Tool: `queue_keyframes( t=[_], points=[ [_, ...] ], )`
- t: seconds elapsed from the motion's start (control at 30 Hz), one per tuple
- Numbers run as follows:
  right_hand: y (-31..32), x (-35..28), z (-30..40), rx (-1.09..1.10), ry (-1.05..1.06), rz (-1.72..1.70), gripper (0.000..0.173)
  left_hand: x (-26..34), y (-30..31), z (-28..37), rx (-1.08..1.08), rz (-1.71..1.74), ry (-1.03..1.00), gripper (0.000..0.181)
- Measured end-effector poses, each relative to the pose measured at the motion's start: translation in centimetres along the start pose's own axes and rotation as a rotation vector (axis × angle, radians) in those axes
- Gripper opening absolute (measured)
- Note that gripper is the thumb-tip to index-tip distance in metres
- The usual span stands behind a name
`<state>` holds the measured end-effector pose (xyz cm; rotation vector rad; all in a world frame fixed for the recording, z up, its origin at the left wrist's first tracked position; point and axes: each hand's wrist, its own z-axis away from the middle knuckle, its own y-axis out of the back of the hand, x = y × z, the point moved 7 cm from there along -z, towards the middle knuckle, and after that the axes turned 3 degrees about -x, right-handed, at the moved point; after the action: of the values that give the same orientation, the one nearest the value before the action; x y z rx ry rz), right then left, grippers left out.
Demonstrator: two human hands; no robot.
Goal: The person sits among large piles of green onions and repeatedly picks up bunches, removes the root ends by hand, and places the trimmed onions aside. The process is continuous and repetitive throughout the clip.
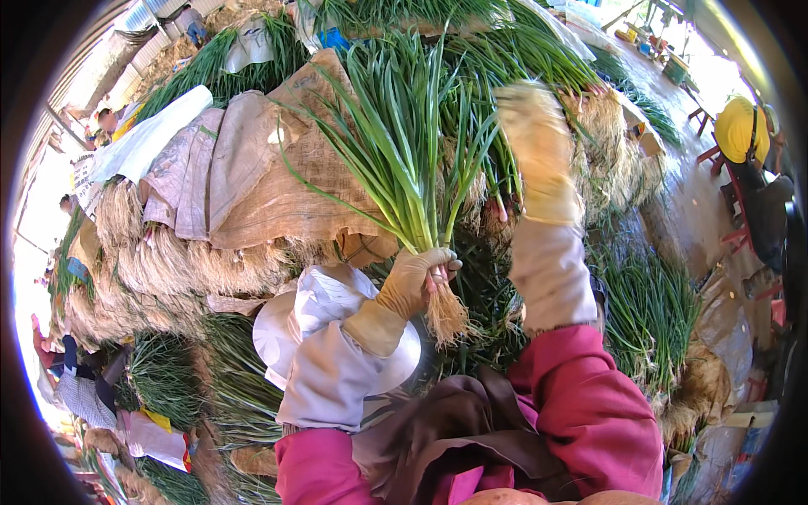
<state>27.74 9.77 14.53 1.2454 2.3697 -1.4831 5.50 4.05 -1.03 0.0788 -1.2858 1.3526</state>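
Observation:
My left hand [413, 278], in a pale rubber glove, grips a bunch of green onions [416, 196] just above the roots. The long green leaves fan upward and away from me, with pinkish stem bases and tan roots [447, 315] hanging below the fist. My right hand [533, 123], also gloved, is raised beside the leaves on the right. Motion blurs it, so its fingers and anything in them cannot be made out. Behind it lies a heap of green onions [549, 50] with their pale roots toward me.
Woven sacks [284, 164] cover a long stack of rooted onions [189, 259] at left. A white brimmed hat [334, 297] is under my left forearm. More onions [637, 309] stand at right. A person in a yellow cap [742, 129] is at far right; another person [88, 391] bends at far left.

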Motion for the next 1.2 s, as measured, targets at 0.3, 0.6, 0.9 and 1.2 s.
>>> queue_keyframes(
  t=[0.3,0.6,0.9,1.2],
  points=[
    [7.2,0.5,14.0,0.104,-0.48,1.695,0.03,6.3,-4.2,2.6,-0.538,0.34,-0.182,0.023],
    [6.5,-0.3,12.9,0.308,-0.368,1.51,0.022,1.1,-2.3,-1.4,-0.346,0.265,-0.017,0.026],
    [0.2,4.4,19.8,0.049,-0.714,0.593,0.024,-1.8,-2.0,-0.6,-0.227,0.08,0.07,0.021],
    [6.2,10.1,17.5,0.384,-0.583,0.004,0.009,-1.2,-4.1,-0.7,-0.158,0.018,0.004,0.017]
  ],
)
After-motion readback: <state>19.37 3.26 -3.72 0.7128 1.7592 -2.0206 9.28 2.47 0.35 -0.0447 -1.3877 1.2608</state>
